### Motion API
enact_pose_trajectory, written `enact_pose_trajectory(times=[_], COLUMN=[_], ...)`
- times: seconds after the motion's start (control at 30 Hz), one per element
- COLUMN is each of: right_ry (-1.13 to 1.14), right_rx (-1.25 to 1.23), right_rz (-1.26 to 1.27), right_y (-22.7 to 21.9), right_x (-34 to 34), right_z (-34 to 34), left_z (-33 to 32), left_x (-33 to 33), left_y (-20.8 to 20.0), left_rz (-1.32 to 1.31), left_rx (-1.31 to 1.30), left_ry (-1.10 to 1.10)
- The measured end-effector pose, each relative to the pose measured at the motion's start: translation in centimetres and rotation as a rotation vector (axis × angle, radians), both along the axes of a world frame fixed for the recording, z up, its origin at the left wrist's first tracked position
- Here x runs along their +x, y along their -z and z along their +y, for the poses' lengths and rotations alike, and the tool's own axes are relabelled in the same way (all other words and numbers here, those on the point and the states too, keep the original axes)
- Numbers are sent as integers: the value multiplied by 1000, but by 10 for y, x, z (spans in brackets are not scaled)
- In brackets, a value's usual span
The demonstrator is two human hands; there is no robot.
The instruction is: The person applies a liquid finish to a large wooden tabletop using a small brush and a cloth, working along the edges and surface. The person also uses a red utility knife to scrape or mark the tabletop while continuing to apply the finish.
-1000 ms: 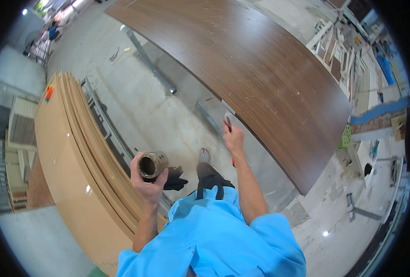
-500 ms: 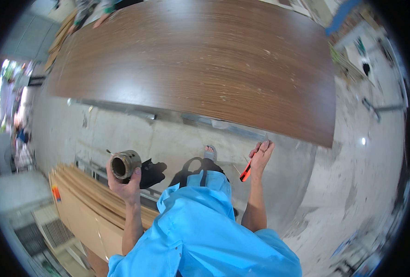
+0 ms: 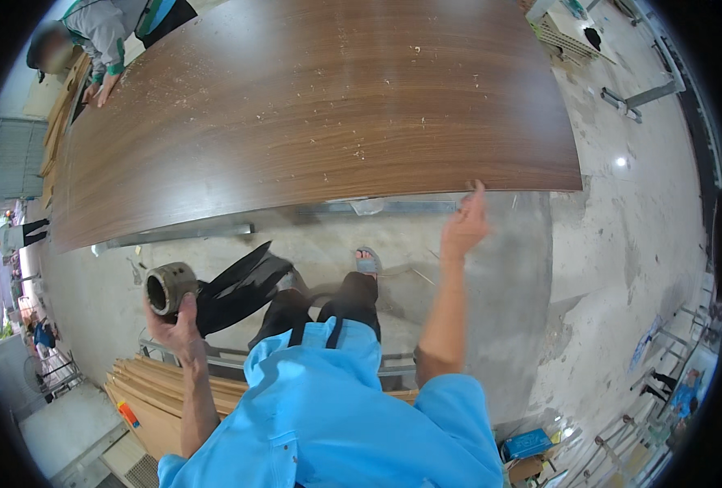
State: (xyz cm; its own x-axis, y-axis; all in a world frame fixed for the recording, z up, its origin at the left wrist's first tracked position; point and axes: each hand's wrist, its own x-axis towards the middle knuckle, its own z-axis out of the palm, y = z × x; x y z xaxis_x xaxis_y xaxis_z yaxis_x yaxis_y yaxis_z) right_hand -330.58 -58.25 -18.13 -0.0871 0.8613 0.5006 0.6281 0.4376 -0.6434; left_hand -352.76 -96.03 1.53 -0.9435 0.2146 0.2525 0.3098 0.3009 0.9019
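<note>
A scuffed concrete floor (image 3: pixel 621 244) spreads under and around the brown wood-grain panel (image 3: pixel 320 114), reaching well past its right end. The panel itself lies flat and raised, its long near edge running crosswise in front of the wearer. A stack of tan boards (image 3: pixel 153 398) stands on the wearer's side of the panel, apart from it, toward its left end. At the panel's far left corner a co-worker (image 3: pixel 104 41) in a grey jacket leans in, both hands at the left edge. The wearer's bright blue shirt (image 3: pixel 328 398) faces the near edge. Low along that same edge, beneath the panel's level, runs a grey metal bar (image 3: pixel 190 234). Between the panel and the stack sits a black, pointed-ended piece (image 3: pixel 243 289); what it is, and whether it joins the thing beside it, I cannot tell. The left hand (image 3: pixel 175 327), apart from the panel on its near side, grasps a hollow cylinder (image 3: pixel 171 288), thumb and fingers wrapped about it, one open end showing. The right hand (image 3: pixel 466 224) is at the near edge toward the panel's right end, one finger extended; it is blurred, so I cannot tell whether it grips anything or touches the edge. A grey sandal (image 3: pixel 366 262) shows just below the near edge. Pale chips (image 3: pixel 358 153) are scattered over the panel's top.
</note>
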Motion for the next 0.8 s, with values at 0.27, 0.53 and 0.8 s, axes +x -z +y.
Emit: enact_pose_trajectory(times=[0.27, 0.53, 0.8], right_ry=[-223, -102, -157], right_rx=[32, 217, 84], right_rz=[1, 64, 39], right_y=[25, -27, 30], right_x=[-125, -163, -227], right_z=[-132, -152, -235], left_z=[-60, -128, -179], left_x=[-64, -139, -180], left_y=[13, 20, 29], left_rz=[43, -7, -80], left_rx=[-69, -98, -97], left_ry=[59, 203, 123])
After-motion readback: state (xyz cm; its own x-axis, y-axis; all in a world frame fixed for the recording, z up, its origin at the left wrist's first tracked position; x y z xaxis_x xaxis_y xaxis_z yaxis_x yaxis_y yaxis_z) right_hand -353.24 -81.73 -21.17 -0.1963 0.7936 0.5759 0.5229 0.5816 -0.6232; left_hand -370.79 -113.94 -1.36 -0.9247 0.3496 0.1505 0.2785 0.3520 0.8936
